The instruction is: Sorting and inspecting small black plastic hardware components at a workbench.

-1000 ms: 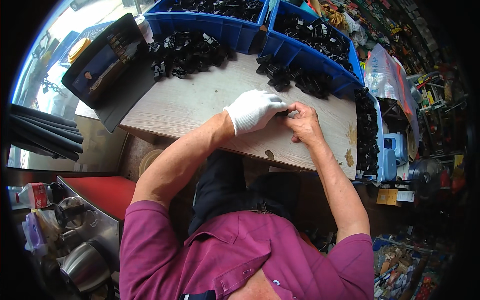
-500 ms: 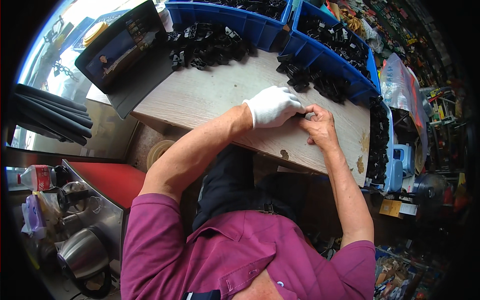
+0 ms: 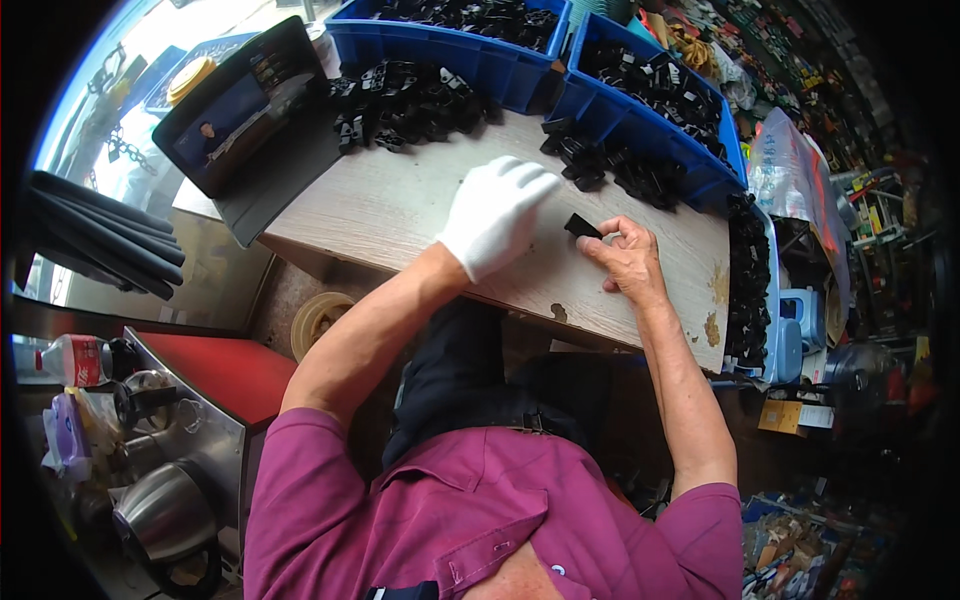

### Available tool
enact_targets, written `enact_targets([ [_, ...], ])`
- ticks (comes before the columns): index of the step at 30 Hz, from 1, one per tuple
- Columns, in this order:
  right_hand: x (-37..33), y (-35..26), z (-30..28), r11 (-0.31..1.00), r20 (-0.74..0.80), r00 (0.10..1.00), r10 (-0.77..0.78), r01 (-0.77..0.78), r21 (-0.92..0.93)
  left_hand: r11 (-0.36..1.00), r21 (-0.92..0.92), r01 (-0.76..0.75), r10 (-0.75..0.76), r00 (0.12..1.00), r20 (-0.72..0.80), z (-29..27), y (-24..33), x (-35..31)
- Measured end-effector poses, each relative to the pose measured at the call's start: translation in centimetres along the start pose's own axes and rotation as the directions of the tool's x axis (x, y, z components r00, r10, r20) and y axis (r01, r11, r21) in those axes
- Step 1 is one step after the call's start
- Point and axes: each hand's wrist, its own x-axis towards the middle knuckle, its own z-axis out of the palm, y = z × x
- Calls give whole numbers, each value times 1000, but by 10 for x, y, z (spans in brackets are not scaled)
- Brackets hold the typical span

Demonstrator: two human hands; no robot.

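Observation:
My right hand [image 3: 630, 260] is bare and pinches a small black plastic piece [image 3: 582, 226] between thumb and forefinger. The piece sticks out toward the left, just above the tabletop [image 3: 420, 190]. My left hand [image 3: 495, 215], in a white knitted glove, hovers over the table to the left of it, apart from the piece. Its fingers look extended and slightly spread, and nothing shows in them; the palm side is hidden. Beyond my hands, a loose heap of similar black pieces [image 3: 640, 175] lies against a blue bin.
Two blue bins, a left one [image 3: 440, 50] and a right one [image 3: 650, 125], hold black pieces at the back. Another heap [image 3: 410, 105] lies beside a propped tablet [image 3: 235, 120]. A light-blue tray [image 3: 772, 300] of black pieces stands along the right edge. A steel kettle [image 3: 170, 510] is lower left.
My left hand has come away from my right, moving left with its fingers loosening. The black piece now shows in my right hand's pinch. The view has shifted slightly.

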Motion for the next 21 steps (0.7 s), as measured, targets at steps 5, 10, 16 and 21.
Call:
enact_targets([
  [5, -6, 9, -12, 934, -68, 997, 48, -21, 357, 832, 497, 247, -221, 969, -113, -57, -65, -32],
  [10, 0, 19, -43, 887, -216, 959, 184, -67, 457, 822, 514, 246, -271, 962, -27, -57, -85, -50],
  [16, 23, 49, -121, 813, -657, 667, 351, 131, 567, 914, 366, 177, -217, 974, 71, -46, -59, -39],
  [21, 21, 42, -101, 848, -547, 777, 310, 33, 529, 912, 396, 106, -163, 980, 113, -47, -61, -34],
])
